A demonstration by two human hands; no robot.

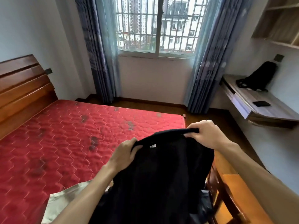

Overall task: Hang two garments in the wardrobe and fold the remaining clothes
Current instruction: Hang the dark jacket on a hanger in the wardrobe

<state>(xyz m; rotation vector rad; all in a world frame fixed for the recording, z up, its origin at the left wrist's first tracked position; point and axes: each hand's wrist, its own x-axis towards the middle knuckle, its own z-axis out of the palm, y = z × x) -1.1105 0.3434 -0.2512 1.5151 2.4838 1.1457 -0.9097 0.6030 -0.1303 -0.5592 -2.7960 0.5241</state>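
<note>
I hold a black garment [161, 172] up in front of me over the foot of the bed. My left hand [124, 152] grips its upper edge on the left. My right hand [205, 135] pinches the same edge on the right, stretching it between them. A small white label shows inside the edge. The cloth hangs down and hides what lies under it. A beige garment [64, 199] lies on the red mattress [64, 135] near the bottom left, partly covered by my left forearm. No wardrobe is in view.
A wooden headboard [21, 88] stands at the left. The bed's wooden footboard [226, 183] runs along the right. A wall-mounted desk [258, 109] holds a black bag [257, 78] and a dark flat item [261, 103]. Blue curtains [100, 50] flank the barred window.
</note>
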